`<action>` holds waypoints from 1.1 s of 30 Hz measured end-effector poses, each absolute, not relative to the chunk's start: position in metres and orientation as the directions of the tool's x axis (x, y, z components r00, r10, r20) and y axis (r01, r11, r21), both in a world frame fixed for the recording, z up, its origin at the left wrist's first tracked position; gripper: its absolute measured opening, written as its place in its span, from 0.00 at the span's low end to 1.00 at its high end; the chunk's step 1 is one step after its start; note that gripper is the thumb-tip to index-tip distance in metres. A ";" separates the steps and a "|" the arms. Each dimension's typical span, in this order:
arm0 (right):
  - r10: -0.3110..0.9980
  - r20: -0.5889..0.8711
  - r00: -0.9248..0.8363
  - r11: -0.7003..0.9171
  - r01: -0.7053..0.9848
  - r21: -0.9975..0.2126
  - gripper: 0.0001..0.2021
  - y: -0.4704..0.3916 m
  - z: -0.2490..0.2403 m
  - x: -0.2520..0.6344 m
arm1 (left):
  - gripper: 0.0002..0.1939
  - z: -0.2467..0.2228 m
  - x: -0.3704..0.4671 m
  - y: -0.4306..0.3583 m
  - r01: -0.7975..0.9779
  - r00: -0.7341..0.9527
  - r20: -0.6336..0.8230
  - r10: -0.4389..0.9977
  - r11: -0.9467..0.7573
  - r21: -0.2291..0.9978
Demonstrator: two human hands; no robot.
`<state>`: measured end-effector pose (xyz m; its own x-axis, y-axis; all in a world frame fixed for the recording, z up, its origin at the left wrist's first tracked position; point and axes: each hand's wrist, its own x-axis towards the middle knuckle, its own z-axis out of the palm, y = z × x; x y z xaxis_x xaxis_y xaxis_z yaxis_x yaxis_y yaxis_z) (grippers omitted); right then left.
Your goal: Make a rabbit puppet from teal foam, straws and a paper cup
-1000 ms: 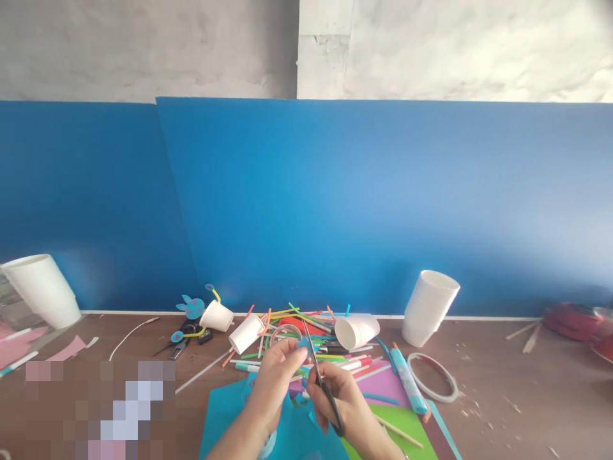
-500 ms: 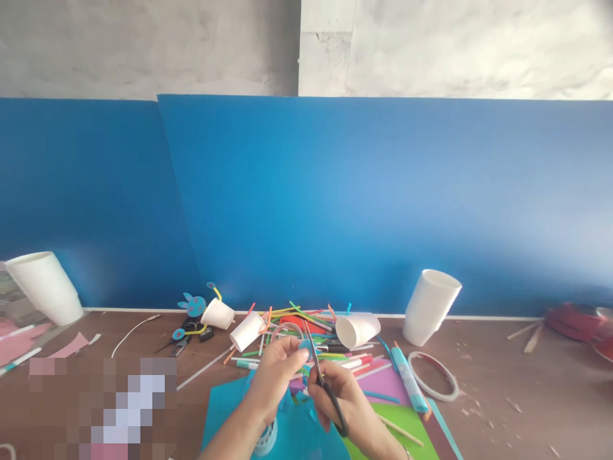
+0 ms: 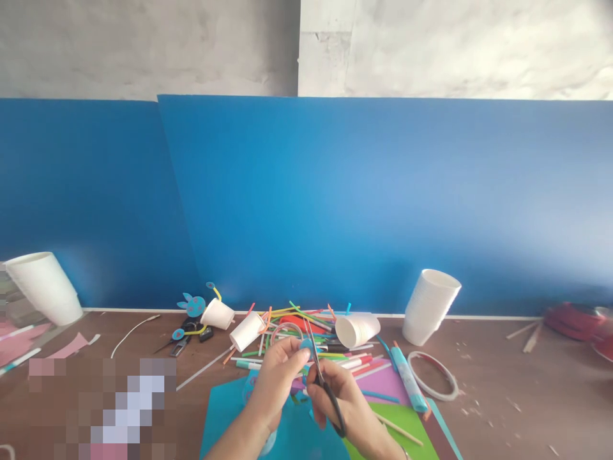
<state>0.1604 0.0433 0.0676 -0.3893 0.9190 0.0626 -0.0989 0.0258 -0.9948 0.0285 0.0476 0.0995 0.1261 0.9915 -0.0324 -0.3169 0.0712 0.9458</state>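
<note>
Between its thumb and fingers my left hand point(image 3: 278, 380) pinches a small blue paper piece point(image 3: 306, 345). My right hand point(image 3: 342, 399) is wrapped round the black handles of the scissors point(image 3: 326, 391), whose slightly parted blades point up and away beside the blue piece. Both hands are above a blue paper sheet point(image 3: 225, 415). Behind them lies a pile of coloured straws and markers. Two white cups with straws point(image 3: 246, 331) lie on their sides to the left, one beside a blue rabbit-head cutout point(image 3: 194, 305).
Stacks of white cups stand at the far left point(image 3: 45, 287) and right point(image 3: 431, 306). A tape roll point(image 3: 433, 377) and a blue tube point(image 3: 409, 380) lie to the right, near green paper point(image 3: 397, 425). A blue panel point(image 3: 359, 204) rises behind the table.
Both hands hold nearly the same place. The scissor blades have shifted slightly, and my left forearm now covers more of the round object under it.
</note>
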 end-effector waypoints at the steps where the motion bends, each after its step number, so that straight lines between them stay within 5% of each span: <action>1: 0.919 0.066 -0.388 0.030 -0.098 -0.995 0.19 0.043 0.068 0.160 | 0.11 0.099 0.029 0.048 -0.320 0.131 -0.034 0.991 0.075 0.944; 21: 0.889 -0.035 -0.457 -0.002 0.073 -0.997 0.14 0.051 0.063 0.173 | 0.12 0.096 0.010 0.065 -0.207 0.253 0.007 0.967 0.047 0.977; 33: 0.889 0.050 -0.455 0.032 -0.048 -0.998 0.15 0.048 0.066 0.168 | 0.11 0.094 0.016 0.059 -0.231 0.246 0.041 0.968 0.017 0.973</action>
